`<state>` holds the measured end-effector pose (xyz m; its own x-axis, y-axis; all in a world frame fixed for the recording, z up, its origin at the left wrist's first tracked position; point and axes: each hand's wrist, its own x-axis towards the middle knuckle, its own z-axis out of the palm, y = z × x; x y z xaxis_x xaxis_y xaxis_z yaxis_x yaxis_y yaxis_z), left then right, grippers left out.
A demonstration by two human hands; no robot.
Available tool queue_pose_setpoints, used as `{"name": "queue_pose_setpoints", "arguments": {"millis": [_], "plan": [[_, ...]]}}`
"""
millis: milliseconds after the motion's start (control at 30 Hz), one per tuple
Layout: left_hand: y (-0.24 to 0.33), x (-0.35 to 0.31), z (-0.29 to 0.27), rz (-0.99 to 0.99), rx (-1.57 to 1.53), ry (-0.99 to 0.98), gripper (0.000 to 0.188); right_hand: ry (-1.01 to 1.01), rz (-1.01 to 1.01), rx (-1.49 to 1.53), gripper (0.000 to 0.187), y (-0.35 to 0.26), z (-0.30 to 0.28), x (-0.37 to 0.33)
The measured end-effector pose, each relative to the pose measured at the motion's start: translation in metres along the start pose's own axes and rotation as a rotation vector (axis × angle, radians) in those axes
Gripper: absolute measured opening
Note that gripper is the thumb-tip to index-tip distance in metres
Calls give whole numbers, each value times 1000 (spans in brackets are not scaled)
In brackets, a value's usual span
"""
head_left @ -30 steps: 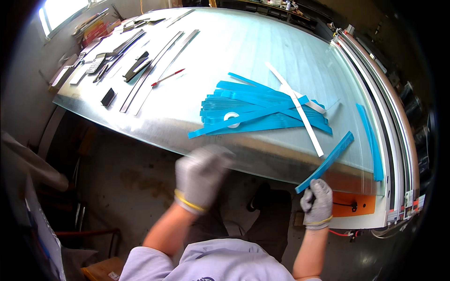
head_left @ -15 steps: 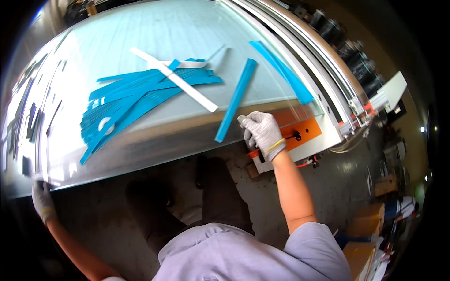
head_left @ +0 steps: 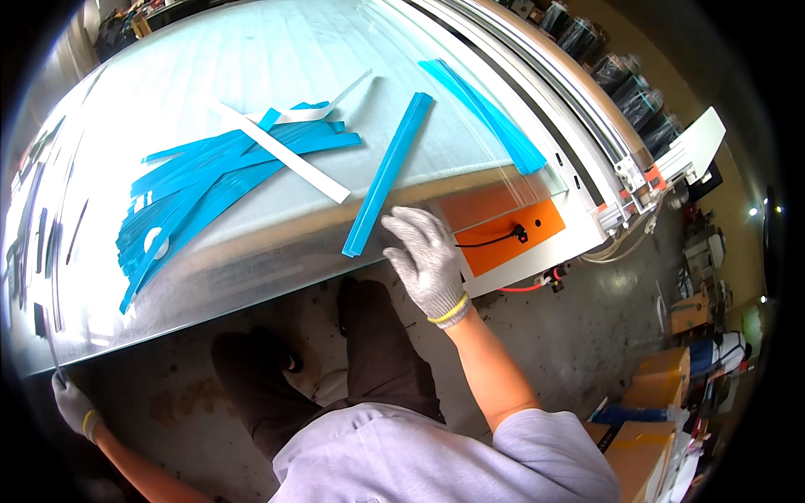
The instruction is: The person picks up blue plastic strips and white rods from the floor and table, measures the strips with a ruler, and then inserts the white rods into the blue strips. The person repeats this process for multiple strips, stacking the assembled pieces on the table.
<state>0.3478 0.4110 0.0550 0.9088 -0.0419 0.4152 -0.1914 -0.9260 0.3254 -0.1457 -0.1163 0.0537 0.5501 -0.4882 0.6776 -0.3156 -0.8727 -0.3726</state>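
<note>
Blue flat strips (head_left: 210, 189) lie heaped, a straight bundle (head_left: 387, 176) already apart; our grey-gloved right hand (head_left: 426, 260) spread, left hand (head_left: 74, 404) pinching a slim grey strip (head_left: 54, 356).

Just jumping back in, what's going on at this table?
The person's right hand, open, is just beside a lone blue strip. The left hand is at the table's near left corner, seemingly gripping a thin strip's end. A white strip lies across the blue pile.
</note>
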Motion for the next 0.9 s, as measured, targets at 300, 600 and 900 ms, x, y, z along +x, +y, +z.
{"name": "queue_pose_setpoints", "arguments": {"millis": [300, 600, 900], "plan": [[209, -184, -12, 457, -572, 20, 23, 153, -193, -214, 44, -59, -49, -22], [379, -264, -30, 1395, -574, -492, 42, -555, -72, 63, 58, -55, -97, -49], [422, -259, 20, 1277, -671, -195, 54, -290, 431, 119, 53, 5, -104, -65]]}}
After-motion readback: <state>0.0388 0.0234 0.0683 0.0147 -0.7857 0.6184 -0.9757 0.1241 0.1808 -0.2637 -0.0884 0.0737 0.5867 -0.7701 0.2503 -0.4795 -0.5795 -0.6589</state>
